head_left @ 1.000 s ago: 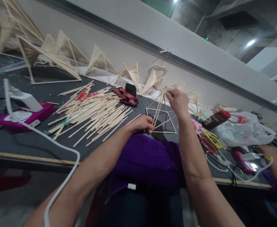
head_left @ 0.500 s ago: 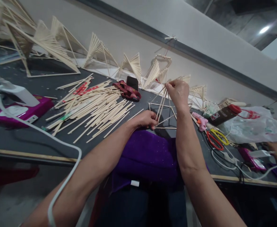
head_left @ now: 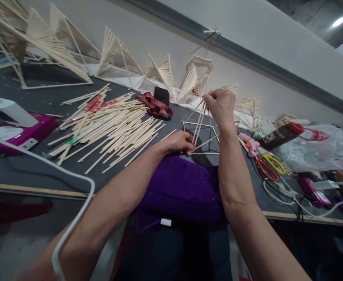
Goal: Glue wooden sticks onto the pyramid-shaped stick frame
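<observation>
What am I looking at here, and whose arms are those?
Those are a person's own arms; there is no robot. The picture comes from a camera worn on that person's head, looking forward and down. The left hand is at the lower end of some thin sticks, and the right hand pinches them at the top, beside a small frame. On the dark table lie a pile of loose sticks, a dark red strap and a dark bottle. Twisted stick shapes stand along the wall.
</observation>
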The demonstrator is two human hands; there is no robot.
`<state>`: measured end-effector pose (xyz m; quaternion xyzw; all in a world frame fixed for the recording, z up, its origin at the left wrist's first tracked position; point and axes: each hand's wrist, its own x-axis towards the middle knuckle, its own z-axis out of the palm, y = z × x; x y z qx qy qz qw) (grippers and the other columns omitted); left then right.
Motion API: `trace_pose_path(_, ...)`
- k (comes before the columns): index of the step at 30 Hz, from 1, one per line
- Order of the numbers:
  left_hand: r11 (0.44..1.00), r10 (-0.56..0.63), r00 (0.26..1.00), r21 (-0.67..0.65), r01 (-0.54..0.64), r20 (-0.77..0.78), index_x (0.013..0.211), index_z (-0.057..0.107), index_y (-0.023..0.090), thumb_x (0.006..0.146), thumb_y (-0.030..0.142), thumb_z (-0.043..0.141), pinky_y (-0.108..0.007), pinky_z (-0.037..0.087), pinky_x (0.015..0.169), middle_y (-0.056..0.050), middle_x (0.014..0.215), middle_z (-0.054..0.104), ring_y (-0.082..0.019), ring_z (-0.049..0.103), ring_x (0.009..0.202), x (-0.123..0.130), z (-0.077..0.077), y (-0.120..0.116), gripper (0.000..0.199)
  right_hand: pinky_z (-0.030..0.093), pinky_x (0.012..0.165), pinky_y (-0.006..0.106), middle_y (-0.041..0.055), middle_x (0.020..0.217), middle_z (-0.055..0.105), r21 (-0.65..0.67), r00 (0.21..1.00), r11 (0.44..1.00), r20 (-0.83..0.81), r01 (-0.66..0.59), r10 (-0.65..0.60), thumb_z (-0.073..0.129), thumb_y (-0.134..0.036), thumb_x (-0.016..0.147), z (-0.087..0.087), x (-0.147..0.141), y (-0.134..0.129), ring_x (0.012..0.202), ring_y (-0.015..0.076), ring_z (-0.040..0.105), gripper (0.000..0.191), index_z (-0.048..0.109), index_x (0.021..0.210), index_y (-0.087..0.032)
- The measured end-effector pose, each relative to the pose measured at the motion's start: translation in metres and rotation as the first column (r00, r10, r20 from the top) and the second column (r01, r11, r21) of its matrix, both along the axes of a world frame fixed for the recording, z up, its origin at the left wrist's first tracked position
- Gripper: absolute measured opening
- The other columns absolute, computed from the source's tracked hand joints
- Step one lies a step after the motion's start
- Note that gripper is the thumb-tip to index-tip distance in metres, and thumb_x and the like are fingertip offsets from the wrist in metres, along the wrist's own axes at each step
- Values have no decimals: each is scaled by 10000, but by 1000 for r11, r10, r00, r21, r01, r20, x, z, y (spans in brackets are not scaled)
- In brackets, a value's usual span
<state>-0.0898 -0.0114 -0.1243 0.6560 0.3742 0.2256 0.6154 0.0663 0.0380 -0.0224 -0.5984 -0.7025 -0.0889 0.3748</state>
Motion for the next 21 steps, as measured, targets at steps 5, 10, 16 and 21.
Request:
trace_pose_path(5, 1000, -11, 1000, -7, 11, 2, 752, 598, 155, 687, 148, 656, -198, 311, 440, 9, 578, 603, -112, 608, 543, 0, 0, 1, 88, 466, 769, 355, 80, 685, 654, -12, 1000, 1000, -5, -8, 8, 504, -253, 832, -1, 1, 1, 759, 205, 630, 255, 721, 787, -128)
trace_pose_path(10, 1000, -17, 1000, -23, 16, -11, 764, 606, 146, 700, 130, 654, -191, 315, 445, -1, 572, 613, -108, 602, 531, 0, 2, 1, 81, 471, 779, 369, 84, 694, 661, -19, 1000, 1000, -12, -14, 14, 501, -283, 849, -2, 2, 1, 754, 207, 630, 269, 715, 789, -131)
trace_pose_path(16, 998, -9, 1000, -62, 9, 6, 752, 604, 141, 701, 101, 662, -193, 297, 438, -1, 546, 602, -105, 599, 519, 0, 6, -1, 87, 494, 747, 358, 68, 650, 652, -8, 999, 1000, -31, -27, 27, 511, -304, 830, -2, 4, 3, 733, 205, 632, 261, 719, 774, -157)
trace_pose_path(21, 998, 5, 1000, -69, -5, -8, 747, 616, 132, 707, 86, 657, -192, 300, 444, -5, 558, 607, -98, 594, 516, 0, 11, -3, 73, 497, 737, 357, 61, 646, 643, -8, 999, 1000, -17, -30, 29, 498, -313, 841, -3, 6, 6, 761, 214, 643, 266, 711, 786, -164)
